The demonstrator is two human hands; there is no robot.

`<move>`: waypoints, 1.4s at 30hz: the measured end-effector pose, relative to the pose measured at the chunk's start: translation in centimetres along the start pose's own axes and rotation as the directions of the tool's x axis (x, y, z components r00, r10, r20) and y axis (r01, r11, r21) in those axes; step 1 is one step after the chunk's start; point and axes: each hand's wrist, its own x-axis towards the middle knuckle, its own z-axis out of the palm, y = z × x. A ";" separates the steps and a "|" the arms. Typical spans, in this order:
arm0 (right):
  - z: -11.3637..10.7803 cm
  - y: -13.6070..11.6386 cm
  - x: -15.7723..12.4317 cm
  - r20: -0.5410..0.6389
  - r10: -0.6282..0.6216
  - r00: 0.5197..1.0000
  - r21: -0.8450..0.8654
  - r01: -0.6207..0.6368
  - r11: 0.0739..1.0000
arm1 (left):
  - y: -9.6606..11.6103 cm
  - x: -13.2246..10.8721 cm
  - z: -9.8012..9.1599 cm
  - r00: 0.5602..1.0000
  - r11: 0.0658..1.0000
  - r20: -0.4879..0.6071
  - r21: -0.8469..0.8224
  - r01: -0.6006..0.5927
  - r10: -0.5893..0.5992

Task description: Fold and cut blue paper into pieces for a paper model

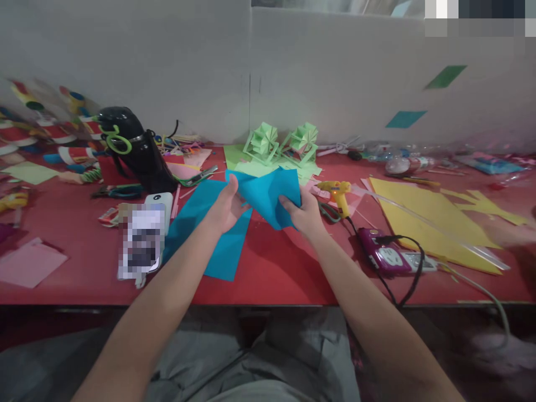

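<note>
A blue sheet of paper (pixel 272 195), curled and bent, is held up between my two hands over the red table. My left hand (pixel 228 206) grips its left corner, thumb up along the edge and fingers behind. On the right side, my right hand (pixel 302 212) pinches the sheet with the thumb on its front; the other fingers are hidden behind it. Flat on the table beneath my left hand lies another blue sheet (pixel 226 251). Behind the held paper stand two green folded-paper shapes (pixel 263 144) on green paper.
Right of my hands are a yellow glue gun (pixel 338 195), a purple power strip (pixel 383 254) with cables, and yellow sheets (pixel 419 223). To the left lie a phone (pixel 144 240), pliers (pixel 119 191) and a black bottle case (pixel 138 148). Pink paper (pixel 33 262) sits far left.
</note>
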 end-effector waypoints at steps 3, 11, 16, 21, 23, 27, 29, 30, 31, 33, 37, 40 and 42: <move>0.2 0.2 0.1 0.044 0.019 0.999 0.087 -0.023 0.996 | 0.3 -0.4 0.3 0.990 0.998 0.126 -0.019 0.058 -0.055; 0.8 0.0 0.0 -0.004 0.009 1.000 0.055 -0.009 0.998 | -0.5 0.1 0.6 0.985 0.999 -0.166 0.021 -0.033 0.036; 0.8 0.5 0.0 0.051 0.073 0.996 0.100 -0.078 0.992 | -0.8 0.4 0.3 0.982 0.994 -0.172 -0.056 -0.088 0.077; 1.2 0.6 -0.2 0.282 0.184 0.942 0.304 -0.270 0.914 | -0.5 0.4 0.3 0.980 0.993 -0.186 -0.083 -0.083 0.066; 1.3 0.5 -0.3 0.321 0.230 0.919 0.279 -0.324 0.904 | -0.3 0.3 0.3 0.980 0.994 -0.190 -0.077 -0.082 0.066; 1.2 0.1 -0.5 0.328 0.349 0.878 0.205 -0.427 0.881 | -0.3 0.4 0.2 0.978 0.995 -0.198 -0.060 -0.085 0.071; 1.2 -0.1 -0.6 0.359 0.323 0.875 0.249 -0.424 0.871 | -0.4 0.3 0.2 0.979 0.995 -0.193 -0.055 -0.081 0.069; 1.1 -0.1 -0.6 0.364 0.298 0.882 0.285 -0.411 0.866 | -0.5 0.3 0.3 0.979 0.996 -0.193 -0.053 -0.077 0.065; 1.1 -0.1 -0.6 0.348 0.282 0.894 0.317 -0.395 0.862 | -0.6 0.2 0.5 0.979 0.996 -0.195 -0.052 -0.072 0.061; 1.1 0.0 -0.5 0.261 0.286 0.922 0.349 -0.367 0.862 | -0.7 0.0 1.0 0.978 0.997 -0.204 -0.054 -0.055 0.043; 0.9 0.4 -0.2 0.104 0.322 0.941 0.350 -0.338 0.874 | -0.8 -0.7 2.2 0.978 0.996 -0.209 -0.088 -0.023 0.005; 0.7 0.5 0.0 0.116 0.294 0.949 0.374 -0.316 0.872 | -0.6 -1.0 2.6 0.987 0.994 -0.159 -0.106 -0.027 0.010; 0.5 0.4 0.1 0.133 0.242 0.961 0.369 -0.275 0.888 | -0.4 -1.0 2.5 0.993 0.994 -0.117 -0.101 -0.042 0.030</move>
